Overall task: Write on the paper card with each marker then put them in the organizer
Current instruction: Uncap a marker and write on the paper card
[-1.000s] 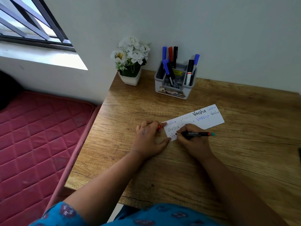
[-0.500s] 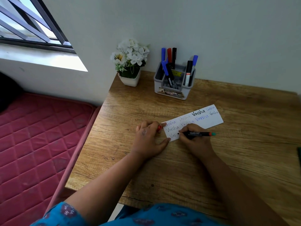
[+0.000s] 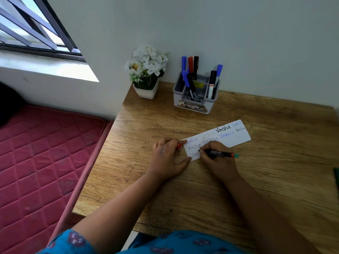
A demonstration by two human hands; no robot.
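The right hand (image 3: 219, 162) is pinching a black marker with a green end (image 3: 221, 154), tip touching the long white paper card (image 3: 236, 135). The left hand (image 3: 167, 158) is pressing the card's left end, fingers curling around something red (image 3: 178, 145). Beyond the card, the grey plastic organizer (image 3: 196, 99) is holding other markers.

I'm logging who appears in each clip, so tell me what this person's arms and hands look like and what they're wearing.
Both forearms are bare, with no watch, bracelet or ring that I can make out. The left hand has a greyish smudge on its back, and the right hand shows no marks. At the bottom edge, a blue patterned garment with small dark red motifs covers the upper arm and body.
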